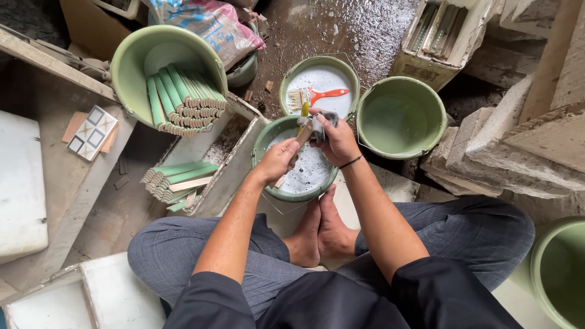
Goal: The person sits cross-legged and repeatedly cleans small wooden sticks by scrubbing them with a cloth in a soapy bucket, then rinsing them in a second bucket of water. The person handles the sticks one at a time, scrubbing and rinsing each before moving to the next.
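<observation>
I sit cross-legged on the floor with a green bucket of foamy white liquid in front of my feet. My left hand grips a narrow tan tile strip over this bucket. My right hand is closed on a grey cloth or sponge pressed against the strip's upper end. A yellow handle pokes up just behind the hands. Behind it, a second green bucket holds white liquid and a brush with an orange handle.
An empty green bucket stands to the right. A tilted green bucket at upper left holds several green tile strips; more strips lie in a white tray. Concrete blocks sit right, a patterned tile left, another bucket lower right.
</observation>
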